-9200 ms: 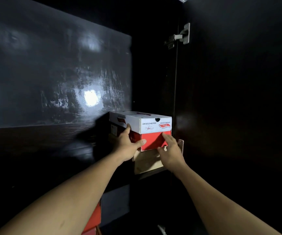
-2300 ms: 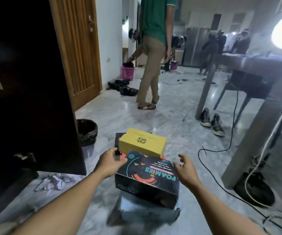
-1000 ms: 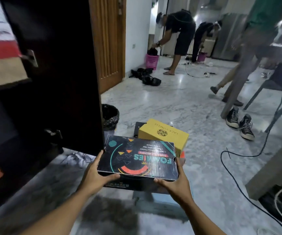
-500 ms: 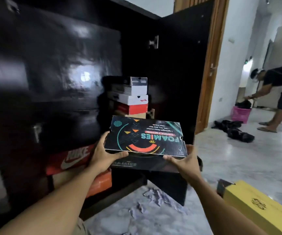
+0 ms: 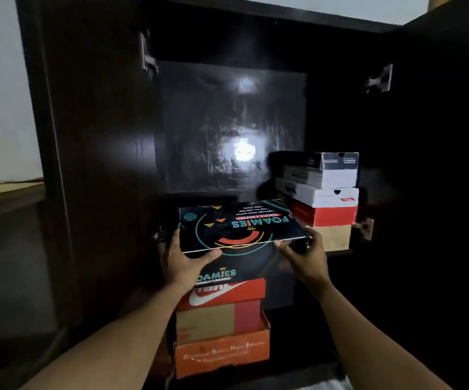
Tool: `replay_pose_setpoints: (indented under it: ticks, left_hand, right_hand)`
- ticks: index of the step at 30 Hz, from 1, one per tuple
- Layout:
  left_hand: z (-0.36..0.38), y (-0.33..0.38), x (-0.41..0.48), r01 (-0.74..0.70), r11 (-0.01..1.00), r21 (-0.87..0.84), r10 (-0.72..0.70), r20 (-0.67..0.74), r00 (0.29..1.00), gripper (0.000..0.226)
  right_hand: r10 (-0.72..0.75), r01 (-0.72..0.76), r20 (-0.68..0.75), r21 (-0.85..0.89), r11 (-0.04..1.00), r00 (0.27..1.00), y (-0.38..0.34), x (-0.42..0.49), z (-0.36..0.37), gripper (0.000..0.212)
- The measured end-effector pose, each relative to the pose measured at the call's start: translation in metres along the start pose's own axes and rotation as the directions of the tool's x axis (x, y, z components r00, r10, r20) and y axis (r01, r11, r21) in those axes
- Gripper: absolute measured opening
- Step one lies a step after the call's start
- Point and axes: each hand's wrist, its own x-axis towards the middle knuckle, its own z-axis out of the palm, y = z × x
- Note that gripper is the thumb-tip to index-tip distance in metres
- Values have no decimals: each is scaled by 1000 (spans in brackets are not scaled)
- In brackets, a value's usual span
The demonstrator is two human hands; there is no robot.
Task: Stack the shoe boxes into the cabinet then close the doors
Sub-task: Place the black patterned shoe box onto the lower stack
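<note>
The left hand and the right hand each gripped a near corner of the black Foamies box, held level just left of the shelf stack, so a push angled toward that stack would likely have clipped it and knocked its upper boxes askew.

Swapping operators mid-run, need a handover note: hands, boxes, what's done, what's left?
Hands: left hand grips the Foamies box at its front left corner; right hand grips its front right corner.
Position: the box is held directly over the Nike box, left of the shelf stack; can't tell if it is touching.
Done: four boxes are in the shelf stack.
Left: seat the Foamies box, let go, close the open doors.
</note>
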Motion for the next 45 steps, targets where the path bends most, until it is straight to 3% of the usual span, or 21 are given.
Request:
replay_pose_setpoints:
  ticks: [7, 12, 15, 17, 21, 32, 45]
  left_hand:
    - [29, -29, 28, -6, 993, 116, 29, -192, 981, 101]
    - [48, -39, 37, -89, 968, 234, 158, -295, 942, 78]
    - [57, -48, 42, -133, 921, 366, 262, -327, 908, 67]
    - [62, -52, 45, -85, 889, 450, 259, -339, 905, 67]
    - [74, -70, 47, -55, 804, 592, 260, -267, 928, 81]
    - [88, -76, 103, -47, 792, 609, 79, -25, 997, 85]
    - [83, -66, 96, -63, 813, 579, 52, 35, 998, 88]
  right_hand:
    - [17, -18, -13, -83, 996, 1000, 38, 43, 48, 61]
    - [-17, 11, -46, -131, 991, 999, 51, 61, 69, 52]
    - [-59, 61, 14, -190, 980, 998, 59, 62, 80, 47]
    - [-75, 88, 66, -215, 973, 995, 63, 62, 85, 44]
    - [-88, 120, 135, -249, 961, 987, 72, 65, 97, 56]
    - [-65, 142, 259, -288, 947, 964, 90, 103, 139, 75]
    - [10, 90, 282, -341, 936, 959, 77, 98, 125, 73]
